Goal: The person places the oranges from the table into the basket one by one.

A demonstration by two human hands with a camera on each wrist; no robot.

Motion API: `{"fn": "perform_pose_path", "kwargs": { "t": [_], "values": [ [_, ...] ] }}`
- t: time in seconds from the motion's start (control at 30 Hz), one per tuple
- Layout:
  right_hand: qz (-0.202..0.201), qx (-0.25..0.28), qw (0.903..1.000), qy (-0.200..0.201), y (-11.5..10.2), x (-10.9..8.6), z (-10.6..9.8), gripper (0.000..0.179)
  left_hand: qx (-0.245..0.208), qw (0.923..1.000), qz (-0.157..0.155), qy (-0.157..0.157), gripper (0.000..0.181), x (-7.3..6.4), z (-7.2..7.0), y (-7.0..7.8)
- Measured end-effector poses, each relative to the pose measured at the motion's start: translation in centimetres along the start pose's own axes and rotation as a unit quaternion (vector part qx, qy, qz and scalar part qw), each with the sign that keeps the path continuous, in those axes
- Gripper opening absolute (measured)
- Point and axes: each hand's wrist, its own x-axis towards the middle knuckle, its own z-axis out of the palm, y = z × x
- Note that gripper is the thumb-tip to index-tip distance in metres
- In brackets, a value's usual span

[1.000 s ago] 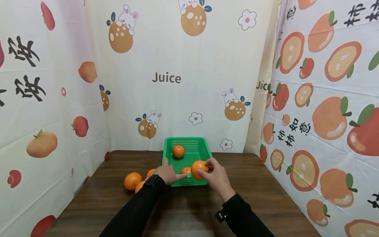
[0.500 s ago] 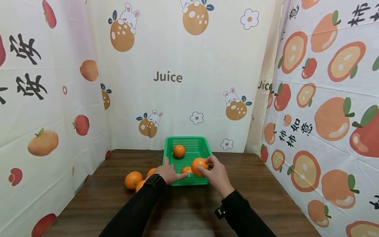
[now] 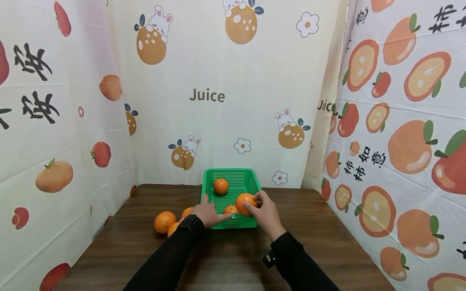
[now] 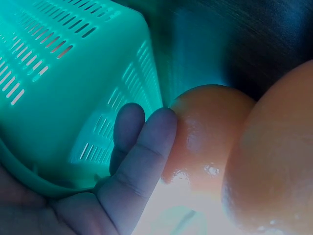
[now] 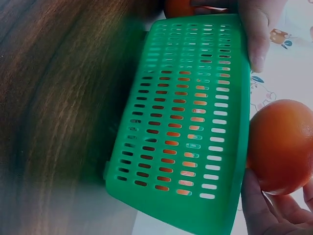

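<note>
My right hand (image 3: 270,216) holds an orange (image 3: 245,203) between thumb and fingers, over the front rim of a green plastic basket (image 3: 251,180). In the right wrist view this orange (image 5: 281,147) sits right at the rim, clear of the slotted wall. My left hand (image 3: 207,212) straddles the basket's front left corner, its thumb along the front rim and its fingers straight down the outer side. In the left wrist view, those fingertips reach an orange (image 4: 210,132) beside the basket. Inside the basket lie an orange (image 3: 221,186) at the back and another (image 3: 231,209) near the front.
Left of the basket, several oranges (image 3: 165,222) lie on the dark wooden table (image 3: 233,258), partly hidden behind my left arm. Printed fruit curtains (image 3: 207,121) enclose the table at the back and both sides.
The head view has shifted slightly. My right hand keeps its hold on the orange, raised a little above where it was against the rim. My left hand stays at the corner.
</note>
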Motion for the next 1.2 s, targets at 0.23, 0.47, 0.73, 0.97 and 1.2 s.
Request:
{"fn": "perform_pose_path", "kwargs": {
  "t": [0.23,0.47,0.73,0.97,1.2],
  "values": [
    [0.012,0.02,0.9997,0.01,0.4,0.3,0.3,0.039,-0.017,0.9998,-0.007,0.002,0.108,0.1,0.2,0.0],
    [0.032,0.037,0.9987,0.015,1.2,0.7,0.9,0.039,-0.011,0.9999,-0.004,-0.001,0.111,0.3,0.6,0.0],
    [0.026,0.032,0.9989,0.022,0.7,1.0,1.2,0.039,0.001,0.9998,0.009,0.018,0.11,0.5,1.1,-0.3],
    [0.012,0.014,0.9998,0.009,0.8,1.4,2.1,0.04,-0.01,0.9996,0.008,0.026,0.109,0.4,1.2,-0.3],
    [-0.004,-0.033,0.9994,0.002,0.8,2.3,3.3,0.038,0.007,0.9996,0.009,0.027,0.108,0.5,1.0,-0.3]
  ]
}}
